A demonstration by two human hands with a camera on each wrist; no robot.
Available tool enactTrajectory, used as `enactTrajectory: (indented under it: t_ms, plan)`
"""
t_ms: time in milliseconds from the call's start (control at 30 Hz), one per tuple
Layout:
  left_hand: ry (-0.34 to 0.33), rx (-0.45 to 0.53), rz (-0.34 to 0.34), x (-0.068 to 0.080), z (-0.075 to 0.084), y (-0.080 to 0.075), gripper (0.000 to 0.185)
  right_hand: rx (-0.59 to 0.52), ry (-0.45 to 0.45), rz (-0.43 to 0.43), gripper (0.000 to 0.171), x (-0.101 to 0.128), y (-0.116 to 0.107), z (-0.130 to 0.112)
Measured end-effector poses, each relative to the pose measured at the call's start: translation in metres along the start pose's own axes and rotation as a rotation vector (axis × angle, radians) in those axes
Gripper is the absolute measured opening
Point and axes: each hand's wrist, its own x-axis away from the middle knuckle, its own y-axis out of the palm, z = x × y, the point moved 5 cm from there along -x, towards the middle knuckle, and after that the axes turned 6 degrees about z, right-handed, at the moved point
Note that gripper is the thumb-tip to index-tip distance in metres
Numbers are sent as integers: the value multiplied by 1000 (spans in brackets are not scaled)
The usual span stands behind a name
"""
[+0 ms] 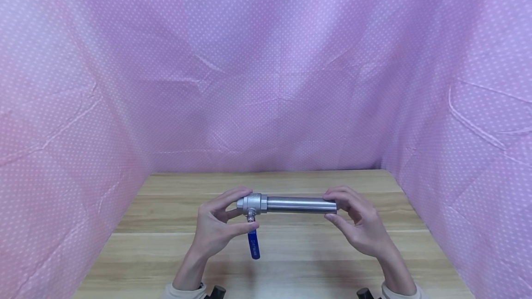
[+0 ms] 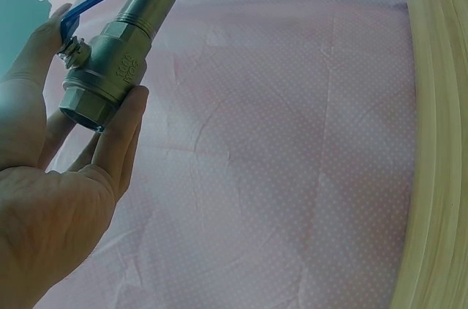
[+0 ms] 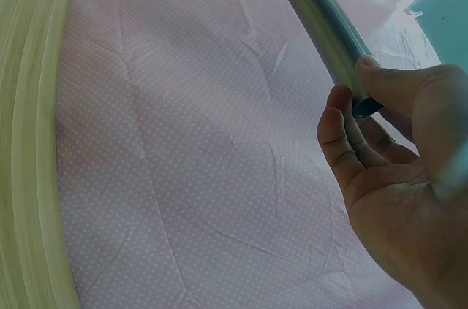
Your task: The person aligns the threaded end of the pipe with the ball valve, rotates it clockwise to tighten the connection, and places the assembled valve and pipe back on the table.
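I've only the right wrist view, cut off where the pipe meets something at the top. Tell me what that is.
Observer: A silver valve.
Operator: Tell me where its handle points.
Observer: Its blue lever points toward the bottom of the head view.
Operator: Report any marking on the body.
Observer: The left wrist view shows lettering there, apparently "1000 WOG".

The valve (image 1: pixel 251 202) is silver-grey, its handle (image 1: pixel 254 245) at six o'clock deep blue. At three o'clock from the valve, the pipe (image 1: pixel 295 205) is silver. The table (image 1: pixel 166 213) shows tan wood grain; the cloth (image 1: pixel 266 82) at its twelve o'clock, pink-lilac with white dots. Both sleeves (image 1: pixel 182 292) are cream.
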Motion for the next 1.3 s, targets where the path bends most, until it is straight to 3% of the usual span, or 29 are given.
enactTrajectory:
  t_ms: [567,900,1300]
  plan:
    - [8,-6,-2,0,1,0,69,60,25,0,52,2,-3,0]
    - [4,-9,2,0,1,-1,70,-16,10,-17,67,-2,0,-1]
    - [-3,1,-1,1,0,0,70,-13,-30,-15,65,-1,0,0]
